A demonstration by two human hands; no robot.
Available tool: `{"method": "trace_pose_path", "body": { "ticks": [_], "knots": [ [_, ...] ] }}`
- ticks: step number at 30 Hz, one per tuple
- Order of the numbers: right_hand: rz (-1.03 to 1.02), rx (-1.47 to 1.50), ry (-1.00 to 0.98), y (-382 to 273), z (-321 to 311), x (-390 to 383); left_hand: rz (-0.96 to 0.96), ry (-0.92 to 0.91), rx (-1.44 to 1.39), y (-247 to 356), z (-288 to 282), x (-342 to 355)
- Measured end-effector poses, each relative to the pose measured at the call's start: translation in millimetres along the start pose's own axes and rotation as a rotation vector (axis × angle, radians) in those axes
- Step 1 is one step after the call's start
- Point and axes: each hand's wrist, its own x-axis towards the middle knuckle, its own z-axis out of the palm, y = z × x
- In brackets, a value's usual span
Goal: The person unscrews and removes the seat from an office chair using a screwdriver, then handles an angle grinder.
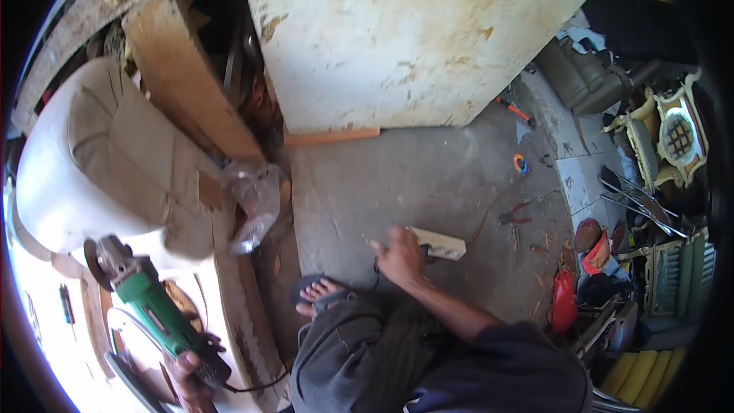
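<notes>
My left hand wraps round the rear end of a green and black angle grinder, its disc end tilted up and away at the left. From the grinder's back a black cord runs toward my leg. Low over the floor, my right hand is closed, its fingers partly smeared, at the left end of a white power strip. A dark cord shows beside that hand. What its fingers hold is hidden. Something black sits at the strip's near side.
A stained white board stands ahead. A cream padded seat and wooden beam lie left. On the floor at right are pliers, a tape roll and a red-handled tool. Ornate frames and a red object crowd the right side.
</notes>
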Motion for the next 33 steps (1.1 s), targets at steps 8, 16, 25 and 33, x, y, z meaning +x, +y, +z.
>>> {"method": "trace_pose_path", "body": {
  "ticks": [8, 16, 25, 33],
  "knots": [
    [0.888, 0.306, -0.368, 110.9, 49.6, -24.9, -0.046, -0.256, -0.13, 3.1, -15.3, 12.2],
    [0.369, -0.125, -0.384, 90.2, -9.5, 50.1, 0.106, -0.264, -0.059, 5.4, -19.0, 13.5],
    [0.156, -0.233, -0.481, 88.0, 37.5, 70.2, 0.105, -0.408, -0.044, 23.1, -14.3, -18.0],
    [-0.179, -0.356, -0.636, 3.8, -22.4, 103.3, 0.164, -0.125, 0.321, 35.5, 2.7, -4.4]
  ]
}}
